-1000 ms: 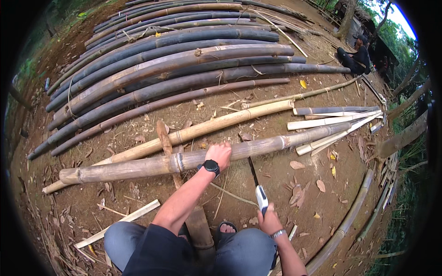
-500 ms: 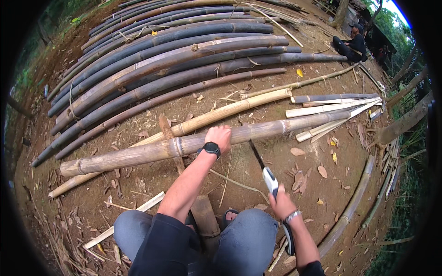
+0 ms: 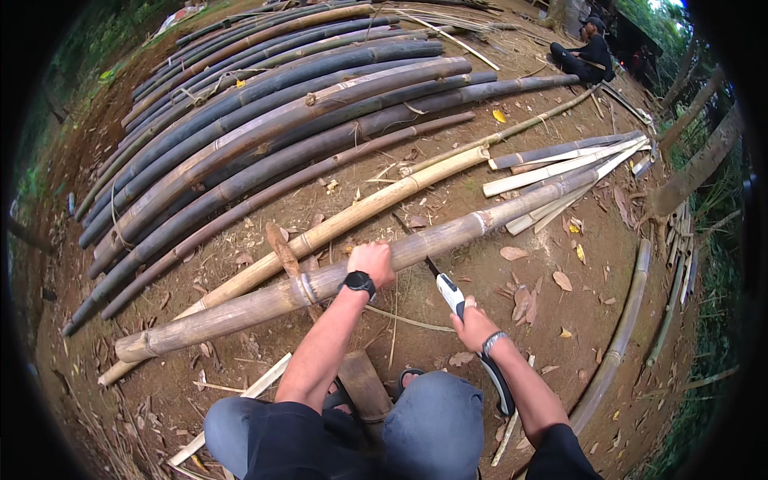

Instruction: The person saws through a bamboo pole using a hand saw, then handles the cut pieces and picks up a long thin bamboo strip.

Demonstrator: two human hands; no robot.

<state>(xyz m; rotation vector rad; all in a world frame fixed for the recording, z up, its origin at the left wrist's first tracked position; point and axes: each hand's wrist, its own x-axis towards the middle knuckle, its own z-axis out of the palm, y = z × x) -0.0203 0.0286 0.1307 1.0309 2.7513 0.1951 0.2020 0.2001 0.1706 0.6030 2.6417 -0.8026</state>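
A thick tan-brown bamboo pole [image 3: 480, 222] lies slanted in front of my knees. My left hand [image 3: 372, 262] is closed over it, knuckles up, with a dark watch on the wrist. Just right of that grip, the dark blade of a handsaw [image 3: 450, 294] crosses the pole. Its tip shows past the far side, while the middle of the blade is hidden by the bamboo. My right hand [image 3: 474, 324] is wrapped around the saw's white and black handle. I cannot tell how deep the blade sits in the pole.
A paler bamboo pole [image 3: 384, 196] and a short wooden piece [image 3: 282, 250] lie beyond and beneath. Split bamboo strips [image 3: 552, 174] spread at right. Many dark poles [image 3: 264, 152] are stacked farther off. A seated person [image 3: 588, 54] is at the far right.
My right hand has pushed the saw forward, bringing its handle closer to the pole. The left hand stays on the bamboo. The whole view has tilted slightly.
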